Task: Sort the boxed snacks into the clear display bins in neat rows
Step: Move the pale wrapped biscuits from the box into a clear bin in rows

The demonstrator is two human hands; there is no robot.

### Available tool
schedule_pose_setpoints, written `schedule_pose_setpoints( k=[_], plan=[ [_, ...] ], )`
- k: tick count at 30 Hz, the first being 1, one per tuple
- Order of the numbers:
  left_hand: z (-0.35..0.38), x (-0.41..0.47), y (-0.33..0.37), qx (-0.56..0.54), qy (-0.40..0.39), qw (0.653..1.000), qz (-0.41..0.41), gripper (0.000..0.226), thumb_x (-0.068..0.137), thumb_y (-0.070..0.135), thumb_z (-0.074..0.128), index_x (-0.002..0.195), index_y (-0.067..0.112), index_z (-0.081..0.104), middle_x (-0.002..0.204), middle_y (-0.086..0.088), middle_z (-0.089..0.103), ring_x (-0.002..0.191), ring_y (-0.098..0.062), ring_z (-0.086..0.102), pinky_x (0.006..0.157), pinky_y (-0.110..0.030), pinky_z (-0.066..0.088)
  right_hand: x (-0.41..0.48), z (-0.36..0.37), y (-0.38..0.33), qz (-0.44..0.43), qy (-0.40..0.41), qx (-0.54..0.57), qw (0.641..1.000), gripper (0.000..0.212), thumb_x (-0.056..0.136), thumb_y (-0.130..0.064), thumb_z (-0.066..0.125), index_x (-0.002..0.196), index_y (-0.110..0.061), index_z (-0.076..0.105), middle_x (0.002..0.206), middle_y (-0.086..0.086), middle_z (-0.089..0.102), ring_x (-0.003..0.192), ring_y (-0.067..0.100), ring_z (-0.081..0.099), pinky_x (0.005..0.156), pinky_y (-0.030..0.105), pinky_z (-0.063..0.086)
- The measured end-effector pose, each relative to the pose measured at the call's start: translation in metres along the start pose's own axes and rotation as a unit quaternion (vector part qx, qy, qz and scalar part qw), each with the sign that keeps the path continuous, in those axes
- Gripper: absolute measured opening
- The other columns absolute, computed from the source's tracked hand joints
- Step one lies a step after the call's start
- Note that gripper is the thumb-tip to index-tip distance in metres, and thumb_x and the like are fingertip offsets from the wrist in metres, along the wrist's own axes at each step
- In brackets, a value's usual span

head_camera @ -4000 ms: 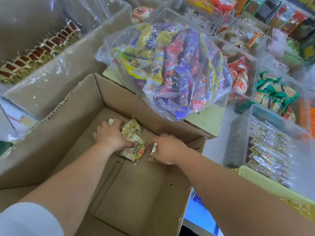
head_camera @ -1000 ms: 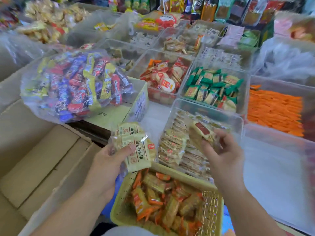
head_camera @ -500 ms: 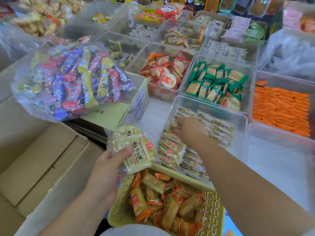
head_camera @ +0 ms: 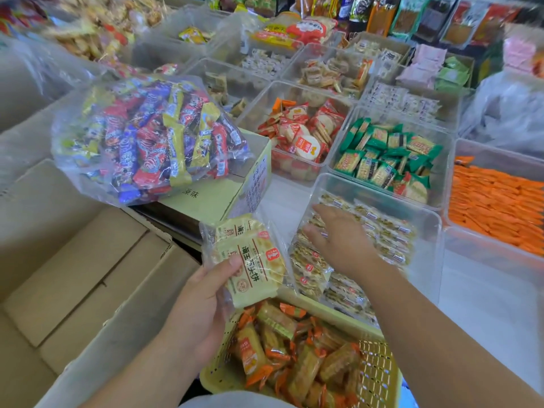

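Left hand (head_camera: 203, 298): fingers curled under a small stack of cracker packets (head_camera: 250, 260), thumb pressed across the top one. It holds the stack tilted, above the gap between the cardboard box and the basket.
Right hand (head_camera: 338, 240): fingers straight and spread, palm down and holding nothing. It lies on or just over the packets in the clear bin – I cannot tell whether it presses them.
Clear bin (head_camera: 428, 260): on the white counter (head_camera: 485, 304), part filled with rows of the same pale packets (head_camera: 388, 231), stood on edge.
Basket (head_camera: 379, 366): pale yellow lattice, nearest the person, with orange-wrapped snacks (head_camera: 294, 357) in a loose heap.
Middle bin (head_camera: 443, 172): green packets (head_camera: 382, 154), jumbled.
Left bin (head_camera: 256, 104): round crackers in red wrappers (head_camera: 300, 134).
Right bin (head_camera: 500, 150): orange packets (head_camera: 494, 201), laid flat in tight rows.
Carton (head_camera: 212, 198): pale green – a big clear bag of bright bars (head_camera: 147, 136) lies on top.
Cardboard box (head_camera: 73, 260): brown, at the left, flaps open.
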State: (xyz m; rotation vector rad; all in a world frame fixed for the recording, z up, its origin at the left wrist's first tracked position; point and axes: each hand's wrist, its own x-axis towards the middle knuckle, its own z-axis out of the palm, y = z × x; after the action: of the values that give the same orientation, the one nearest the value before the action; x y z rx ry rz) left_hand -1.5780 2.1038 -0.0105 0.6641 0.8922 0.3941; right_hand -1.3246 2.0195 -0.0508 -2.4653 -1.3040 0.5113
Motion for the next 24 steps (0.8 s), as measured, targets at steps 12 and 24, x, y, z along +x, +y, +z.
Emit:
schedule_pose_setpoints(
  k=[12, 24],
  plan=[
    [0.008, 0.002, 0.009, 0.050, -0.071, 0.992, -0.087, 0.043, 0.092, 0.052, 0.064, 0.118, 0.020, 0.076, 0.126, -0.017, 0.071, 0.113, -0.035, 0.070, 0.083, -0.045, 0.061, -0.088, -0.012, -0.041, -0.321, 0.098, 0.089, 0.938, 0.050, 0.088, -0.013, 0.067, 0.135, -0.028, 0.062, 0.156, -0.001, 0.041, 0.149, 0.022, 0.030, 0.117, 0.043, 0.033],
    [0.010, 0.009, 0.001, 0.092, 0.084, 0.992, -0.006, 0.039, 0.100, 0.054, 0.050, 0.111, 0.029, 0.079, 0.113, -0.001, 0.078, 0.090, -0.020, 0.077, 0.054, -0.027, 0.056, -0.049, -0.034, 0.010, -0.032, 0.302, 0.149, 0.941, 0.017, 0.097, -0.041, 0.057, 0.094, -0.024, 0.057, 0.082, -0.013, 0.054, 0.076, 0.004, 0.053, 0.059, 0.022, 0.041]
  ],
)
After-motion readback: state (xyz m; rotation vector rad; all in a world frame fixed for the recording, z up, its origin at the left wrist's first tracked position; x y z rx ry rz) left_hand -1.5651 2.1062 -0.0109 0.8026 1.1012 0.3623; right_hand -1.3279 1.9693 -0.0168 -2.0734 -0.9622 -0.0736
